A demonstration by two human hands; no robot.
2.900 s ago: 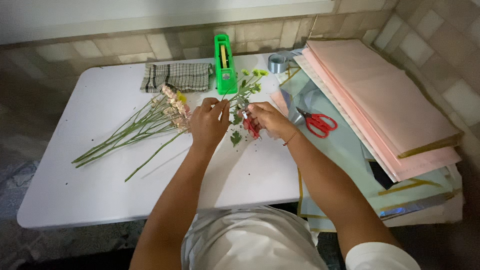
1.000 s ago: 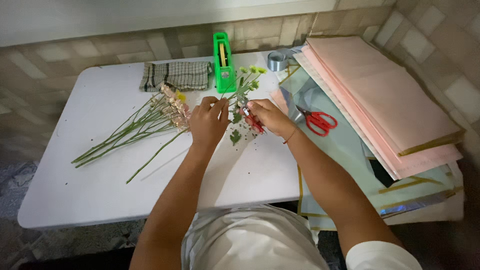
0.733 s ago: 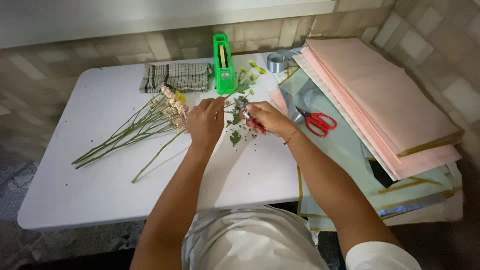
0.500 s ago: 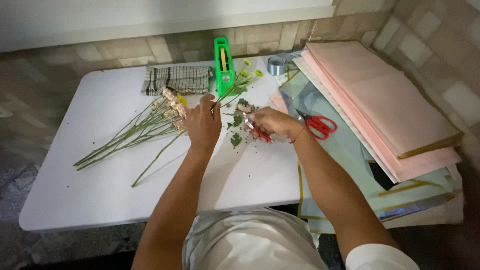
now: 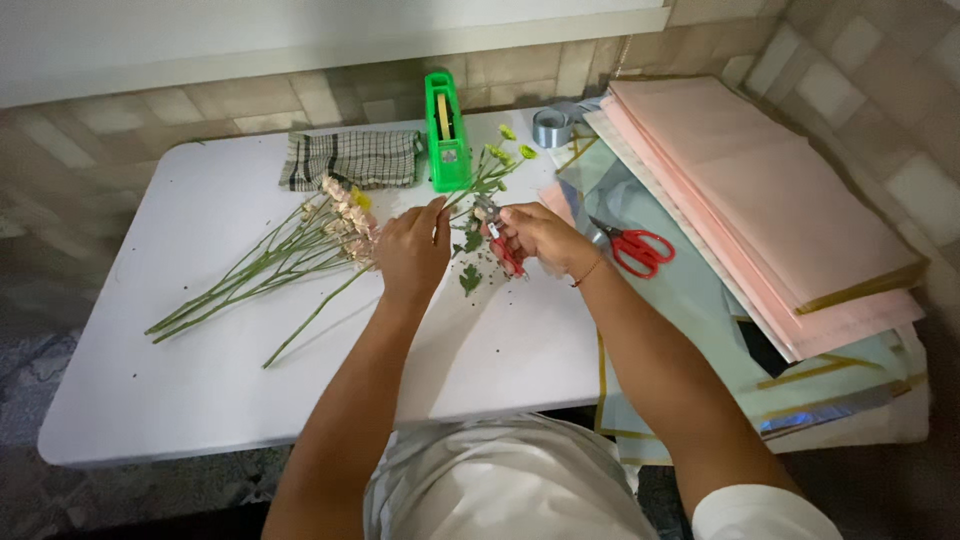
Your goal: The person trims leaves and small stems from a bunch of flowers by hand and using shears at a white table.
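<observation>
Green-budded stem point(image 5: 490, 175) lowered, left hand point(image 5: 412, 252) slid along it

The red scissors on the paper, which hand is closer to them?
The right hand. It is just left of the red scissors, not touching them, and holds small red-handled snips. The left hand is farther left, holding a green stem.

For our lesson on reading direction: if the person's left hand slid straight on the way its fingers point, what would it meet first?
The left hand points up-table, so probably the green tape dispenser, though depth is unclear.
</observation>
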